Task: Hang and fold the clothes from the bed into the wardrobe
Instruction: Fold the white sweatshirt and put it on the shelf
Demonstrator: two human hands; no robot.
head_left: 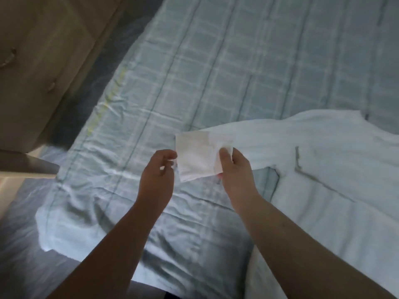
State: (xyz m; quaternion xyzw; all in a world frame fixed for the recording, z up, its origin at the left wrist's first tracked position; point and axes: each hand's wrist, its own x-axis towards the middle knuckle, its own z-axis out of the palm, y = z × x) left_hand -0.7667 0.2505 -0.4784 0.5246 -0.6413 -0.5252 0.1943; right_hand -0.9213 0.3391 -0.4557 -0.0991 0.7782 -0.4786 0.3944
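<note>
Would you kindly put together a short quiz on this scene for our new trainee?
1. True or false: the white shirt lies on the bed.
2. What does the right hand pinch? A the collar; B the sleeve cuff; C a hanger.
3. Fill in: the wooden cabinet shows at the picture's ____ side.
Key: 1 true; 2 B; 3 left.

A rumpled blue checked quilt (216,72) covers a grey sheet (19,244) — yellow stitching (108,100) near its edge.
</note>
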